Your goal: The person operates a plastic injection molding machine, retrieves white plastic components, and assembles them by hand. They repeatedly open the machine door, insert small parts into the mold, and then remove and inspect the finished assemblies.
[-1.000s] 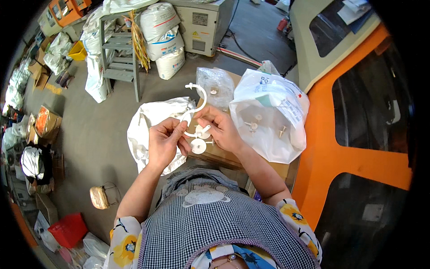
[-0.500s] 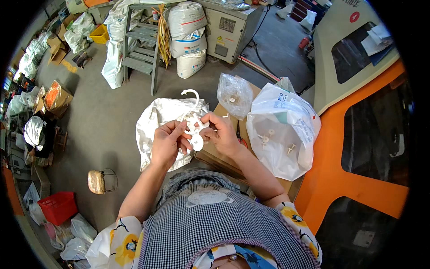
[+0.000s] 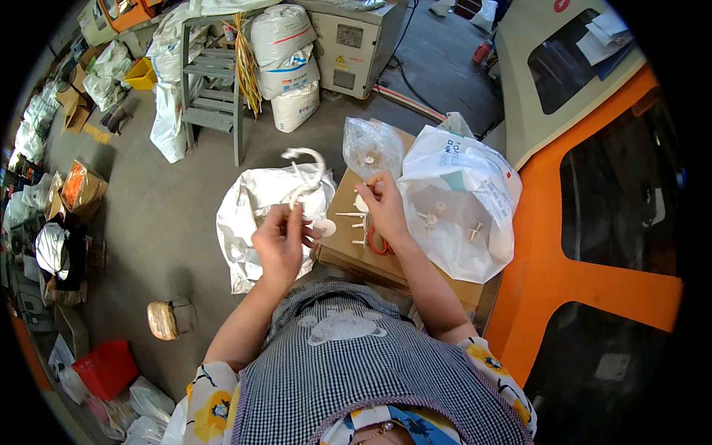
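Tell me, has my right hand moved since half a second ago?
Yes. Judged against the cardboard box, your right hand has moved right, apart from your left hand and toward the large plastic bag.

Single head view, wide fisheye, looking down

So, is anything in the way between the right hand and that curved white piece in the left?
Nothing visible: an open gap separates the right hand, its fingertips by a white disc over the cardboard box, from the curved white piece in the left hand.
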Available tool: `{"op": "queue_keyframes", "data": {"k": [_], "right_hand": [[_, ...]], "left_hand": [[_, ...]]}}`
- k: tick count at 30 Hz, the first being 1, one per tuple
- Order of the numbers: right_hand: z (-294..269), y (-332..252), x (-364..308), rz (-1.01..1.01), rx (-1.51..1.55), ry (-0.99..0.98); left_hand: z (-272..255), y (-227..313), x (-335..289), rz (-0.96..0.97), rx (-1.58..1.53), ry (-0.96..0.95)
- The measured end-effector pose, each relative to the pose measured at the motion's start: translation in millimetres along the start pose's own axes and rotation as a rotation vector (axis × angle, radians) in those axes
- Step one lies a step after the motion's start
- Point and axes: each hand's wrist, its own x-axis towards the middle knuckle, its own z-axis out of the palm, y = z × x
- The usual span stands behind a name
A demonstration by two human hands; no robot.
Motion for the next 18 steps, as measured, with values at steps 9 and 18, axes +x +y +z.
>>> {"op": "queue_keyframes", "data": {"k": [9,18], "right_hand": [[3.0,-19.3,-46.3,-0.819,-0.636,-0.115],[41.0,42.4,-82.1,0.915,1.207,-0.281]], "left_hand": [[-9.4,-19.8,12.1,-0.534,-0.294,-0.033],[-29.2,-57.3,-13.6,0.793,0.809,-0.398]]}}
